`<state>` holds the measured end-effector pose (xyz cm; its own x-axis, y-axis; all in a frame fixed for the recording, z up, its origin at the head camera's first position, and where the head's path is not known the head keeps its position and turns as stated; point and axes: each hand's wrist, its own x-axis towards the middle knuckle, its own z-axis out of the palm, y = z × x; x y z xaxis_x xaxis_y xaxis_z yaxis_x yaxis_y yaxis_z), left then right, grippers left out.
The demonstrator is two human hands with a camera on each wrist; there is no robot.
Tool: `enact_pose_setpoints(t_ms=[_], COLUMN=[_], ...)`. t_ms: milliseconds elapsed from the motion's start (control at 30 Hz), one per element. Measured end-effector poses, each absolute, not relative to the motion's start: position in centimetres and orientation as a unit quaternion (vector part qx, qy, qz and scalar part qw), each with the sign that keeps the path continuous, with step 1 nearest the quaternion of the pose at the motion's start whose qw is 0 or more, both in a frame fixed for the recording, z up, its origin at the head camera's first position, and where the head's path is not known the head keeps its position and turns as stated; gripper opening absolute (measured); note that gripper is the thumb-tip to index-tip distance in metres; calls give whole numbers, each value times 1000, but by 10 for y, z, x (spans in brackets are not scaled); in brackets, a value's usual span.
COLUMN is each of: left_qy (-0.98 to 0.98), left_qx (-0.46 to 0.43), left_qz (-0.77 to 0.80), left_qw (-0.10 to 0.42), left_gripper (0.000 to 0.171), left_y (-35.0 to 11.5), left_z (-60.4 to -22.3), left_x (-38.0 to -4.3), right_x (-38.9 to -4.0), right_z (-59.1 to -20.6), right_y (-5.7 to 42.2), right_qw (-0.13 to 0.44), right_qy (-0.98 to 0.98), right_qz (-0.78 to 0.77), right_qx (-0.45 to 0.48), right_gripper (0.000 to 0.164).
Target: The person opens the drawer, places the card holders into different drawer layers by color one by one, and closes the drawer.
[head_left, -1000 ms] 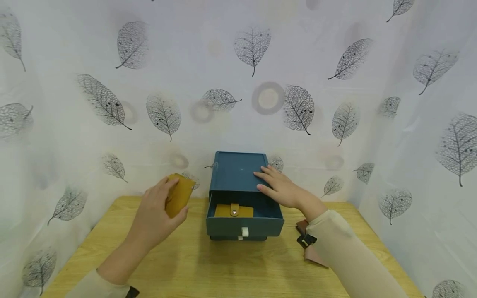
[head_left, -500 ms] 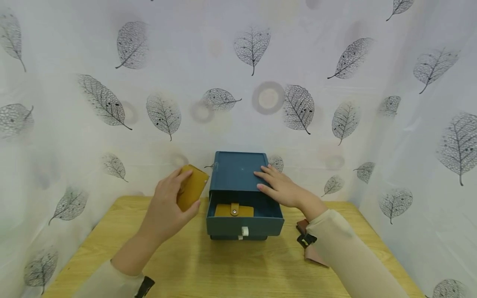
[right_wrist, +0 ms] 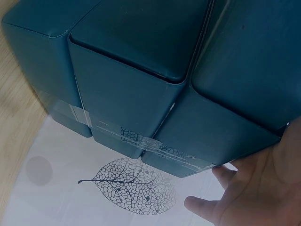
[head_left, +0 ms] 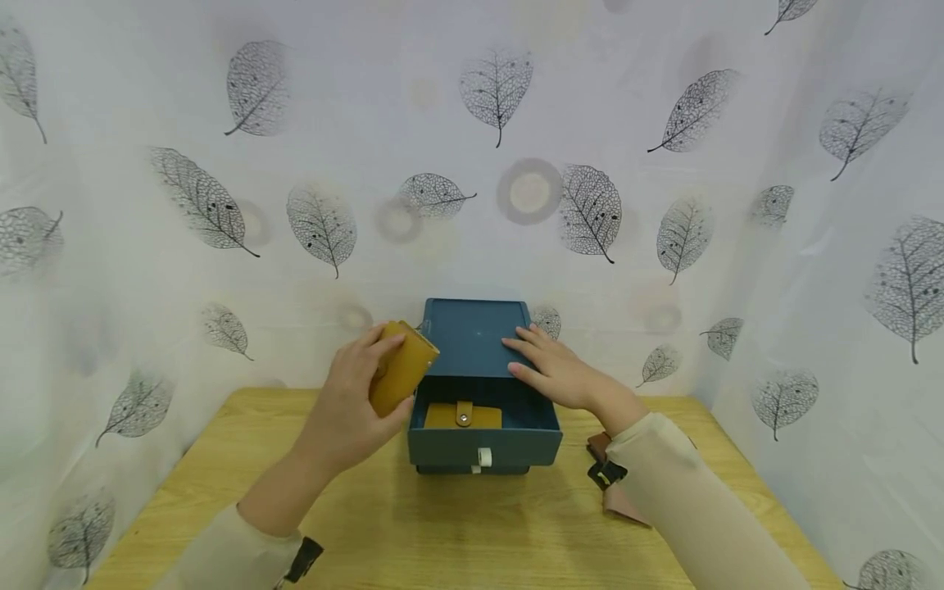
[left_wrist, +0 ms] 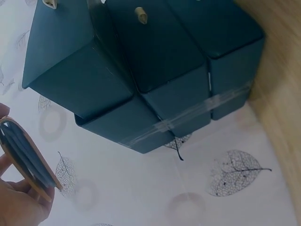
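A yellow wallet (head_left: 404,373) is pinched between the thumb and fingers of my left hand (head_left: 350,410), raised at the left side of the blue drawer unit (head_left: 472,332). In the left wrist view the wallet (left_wrist: 28,157) shows edge-on, with dark layers inside its folded cover. The unit's top drawer (head_left: 450,449) is pulled out, and a second yellow wallet (head_left: 483,418) with a snap strap lies in it. My right hand (head_left: 556,373) rests with fingers spread on the right edge of the unit's top. The right wrist view shows that hand (right_wrist: 258,188) against the unit's side.
On the wooden table (head_left: 442,533), a brown item (head_left: 598,446) and a pinkish flat item (head_left: 623,503) lie right of the unit, partly hidden by my right sleeve. A leaf-patterned curtain (head_left: 398,106) hangs behind and at both sides.
My left hand has moved right with the yellow wallet, from out on the left to beside the drawer unit. The right hand and the pulled-out drawer have stayed put.
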<state>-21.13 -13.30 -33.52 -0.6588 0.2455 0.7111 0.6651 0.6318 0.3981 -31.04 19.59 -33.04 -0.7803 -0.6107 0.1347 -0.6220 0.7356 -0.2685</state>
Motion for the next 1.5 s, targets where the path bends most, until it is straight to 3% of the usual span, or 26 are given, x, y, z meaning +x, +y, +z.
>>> enact_pose_setpoints(t_ms=[567, 1500], left_qy=[-832, -815], left_qx=[-324, -419], left_qz=[-338, -335], left_qw=[300, 220], left_gripper=[76, 75], left_y=[-120, -94], left_z=[-329, -324], left_x=[-216, -235], right_x=[-310, -309], right_z=[-329, -330], right_y=[195, 195], right_qw=[16, 22], right_qy=[-932, -931], right_qz=[149, 155], right_qx=[329, 330], right_gripper=[64, 63])
